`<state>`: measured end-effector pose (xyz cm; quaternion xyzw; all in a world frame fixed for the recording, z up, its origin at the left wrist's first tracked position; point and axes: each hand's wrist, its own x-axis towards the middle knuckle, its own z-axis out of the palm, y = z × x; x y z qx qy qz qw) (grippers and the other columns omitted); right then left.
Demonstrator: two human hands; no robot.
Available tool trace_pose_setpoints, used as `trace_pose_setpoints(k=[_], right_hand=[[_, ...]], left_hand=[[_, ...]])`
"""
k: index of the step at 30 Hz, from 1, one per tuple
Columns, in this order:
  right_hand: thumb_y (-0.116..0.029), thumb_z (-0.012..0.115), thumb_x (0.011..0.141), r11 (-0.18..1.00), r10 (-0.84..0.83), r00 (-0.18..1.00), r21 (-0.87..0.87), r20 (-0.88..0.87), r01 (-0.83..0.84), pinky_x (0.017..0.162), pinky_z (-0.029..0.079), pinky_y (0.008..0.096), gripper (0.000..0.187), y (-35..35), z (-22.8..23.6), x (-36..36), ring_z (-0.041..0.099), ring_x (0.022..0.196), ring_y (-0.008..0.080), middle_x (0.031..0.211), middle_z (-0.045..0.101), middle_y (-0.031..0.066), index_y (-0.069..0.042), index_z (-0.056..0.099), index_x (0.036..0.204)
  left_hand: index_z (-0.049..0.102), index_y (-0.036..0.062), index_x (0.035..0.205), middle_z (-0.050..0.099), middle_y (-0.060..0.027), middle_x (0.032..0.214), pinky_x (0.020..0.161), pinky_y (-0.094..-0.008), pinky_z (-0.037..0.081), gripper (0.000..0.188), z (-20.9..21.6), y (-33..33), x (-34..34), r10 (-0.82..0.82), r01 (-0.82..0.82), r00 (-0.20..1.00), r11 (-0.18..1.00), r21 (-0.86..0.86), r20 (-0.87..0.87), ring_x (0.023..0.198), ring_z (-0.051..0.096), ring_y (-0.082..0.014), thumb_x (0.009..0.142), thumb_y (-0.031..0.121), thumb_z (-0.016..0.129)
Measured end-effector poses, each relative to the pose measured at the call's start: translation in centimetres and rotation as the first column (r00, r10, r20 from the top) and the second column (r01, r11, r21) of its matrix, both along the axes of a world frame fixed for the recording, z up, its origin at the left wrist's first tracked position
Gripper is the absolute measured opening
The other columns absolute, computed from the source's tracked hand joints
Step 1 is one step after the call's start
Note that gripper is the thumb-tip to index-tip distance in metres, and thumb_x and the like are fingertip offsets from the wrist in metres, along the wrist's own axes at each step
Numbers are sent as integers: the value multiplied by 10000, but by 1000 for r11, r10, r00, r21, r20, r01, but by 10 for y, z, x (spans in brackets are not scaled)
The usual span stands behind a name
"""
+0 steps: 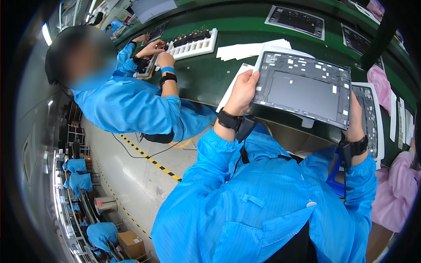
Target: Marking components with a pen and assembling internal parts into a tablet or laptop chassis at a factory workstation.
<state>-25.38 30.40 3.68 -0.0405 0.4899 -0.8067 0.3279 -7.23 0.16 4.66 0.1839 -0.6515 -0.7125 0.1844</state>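
Between my two hands is a dark grey tablet housing (302,94), tilted with its inner side up. Small white stickers dot its frame, and a large grey rectangle fills its middle. My left hand (242,91) grips the left edge, thumb on top. At the right edge my right hand (356,119) is closed round the side; its fingers are mostly hidden. A short grey tab (307,123) hangs from the near edge. Behind the housing, white sheets (252,50) lie on the green bench (197,76). Close to my right hand is another dark housing (368,103) on a white backing.
A co-worker in a blue smock (127,105) works at my left beside a slotted white tray (195,47). More dark housings (296,21) lie along the far bench. A pink sleeve (397,188) of another person is at my right. A dark post (380,37) rises there.
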Motion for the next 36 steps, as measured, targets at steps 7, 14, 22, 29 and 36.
trace_pose_setpoints(k=[7, 14, 22, 29, 36], right_hand=[[-321, 474, 1048, 978, -85, 996, -188, 32, 90, 958, 459, 313, 354, -5, 33, 31, 613, 1054, 141, 1153, 661, 29, -54, 613, 1234], [-270, 422, 1052, 944, -131, 963, -326, -236, 48, 1094, 391, 388, 429, 47, 34, 2, 517, 1272, 237, 1374, 549, 113, 6, 492, 1373], [-209, 475, 1028, 961, -29, 956, 256, -293, 108, 892, 533, 313, 361, 18, 40, 38, 675, 1027, 239, 1304, 599, 188, -18, 488, 1334], [-285, 479, 1052, 953, 147, 907, 301, -394, -24, 619, 465, 217, 354, 6, 45, 36, 597, 687, 93, 828, 654, 53, -4, 611, 1222], [-300, 500, 1042, 928, 235, 859, 369, -455, -58, 580, 435, 205, 355, -43, 76, 18, 542, 637, 60, 787, 611, 19, 2, 652, 1151]], left_hand=[[605, -51, 1169, 692, -74, 1004, 725, -269, 560, 315, 19, -10, 13, -2, 10, 998, 993, 119, -68, 815, 669, -119, 1053, 204, 462], [625, -49, 1134, 691, -76, 966, 712, -290, 544, 330, 10, 1, -18, -152, 158, 987, 971, 182, -47, 792, 651, -139, 1050, 232, 473], [620, -98, 1078, 678, -110, 890, 716, -323, 497, 387, -76, -13, 1, 18, -6, 971, 999, -52, 237, 773, 602, -159, 1056, 246, 445], [643, -16, 885, 661, -191, 790, 662, -411, 512, 291, -38, -8, 12, 178, 187, 873, 738, -649, 453, 768, 662, -329, 977, 245, 554], [669, 32, 1063, 621, -184, 1222, 872, -503, 504, 269, -46, -36, 28, 280, 28, 956, 214, -976, 89, 1135, 582, -379, 913, 251, 625]])
